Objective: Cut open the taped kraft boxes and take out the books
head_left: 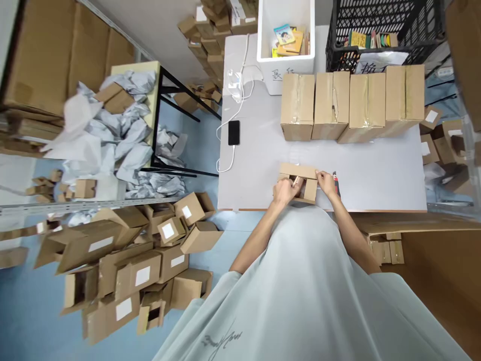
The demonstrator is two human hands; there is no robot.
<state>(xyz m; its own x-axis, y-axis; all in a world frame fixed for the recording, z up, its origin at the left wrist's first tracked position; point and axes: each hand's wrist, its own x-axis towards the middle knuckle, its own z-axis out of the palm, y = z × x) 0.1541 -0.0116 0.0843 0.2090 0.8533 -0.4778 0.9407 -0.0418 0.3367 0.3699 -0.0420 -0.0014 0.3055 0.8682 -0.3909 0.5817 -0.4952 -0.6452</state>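
Observation:
A small cardboard box (311, 191) with raised flaps stands at the table's front edge, right before me. My left hand (284, 190) is closed at the box's left side, its fingertips reaching into the opening. What those fingers hold is too small to make out. On the right, my right hand (326, 182) pinches the box's upper right corner at the flap. A red and black box cutter (335, 184) lies on the table just beside my right hand.
Several taped cartons (332, 105) stand in a row at the back of the table (259, 175). Behind are a white foam bin (286, 65) with booklets and a black crate (338, 55). A phone (233, 133) with a cable lies left. Opened boxes (143, 276) crowd the floor.

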